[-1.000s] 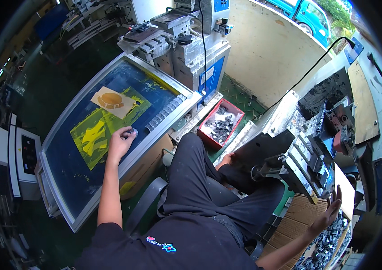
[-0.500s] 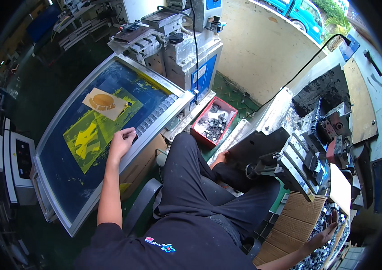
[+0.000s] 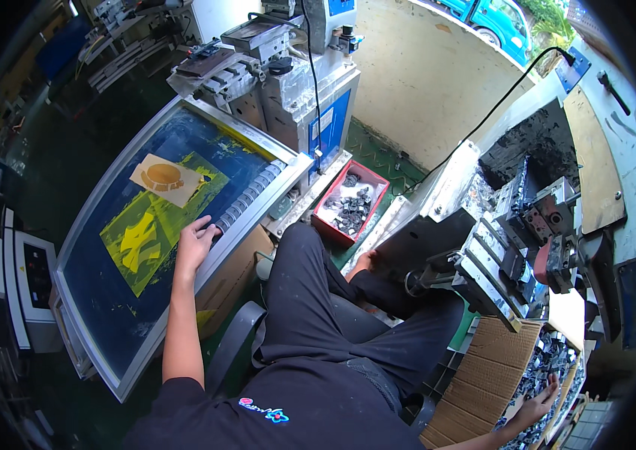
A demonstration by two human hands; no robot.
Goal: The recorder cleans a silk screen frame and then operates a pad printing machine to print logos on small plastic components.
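My left hand (image 3: 196,244) is over the near right edge of a framed dark-blue screen (image 3: 100,277), its fingers apart and nothing visible in them. Its fingertips are beside the near end of a row of small grey pieces (image 3: 249,195) lined up along the silver frame. At the lower right, my right hand (image 3: 534,411) hovers over or touches small black-and-silver parts (image 3: 550,352) in an open cardboard box (image 3: 483,367). The fingers of that hand are stretched out, and I see nothing held in them.
A yellow patch (image 3: 134,247) and a tan card (image 3: 164,180) lie on the screen. A red bin (image 3: 352,202) with small dark parts stands on the floor ahead. A machine (image 3: 513,277) with a metal fixture is at my right, another machine (image 3: 303,112) beyond the screen.
A dark piece at my left fingertips has joined the near end of the row, and those fingers have spread and drawn back slightly. My right hand has moved a little lower over the box.
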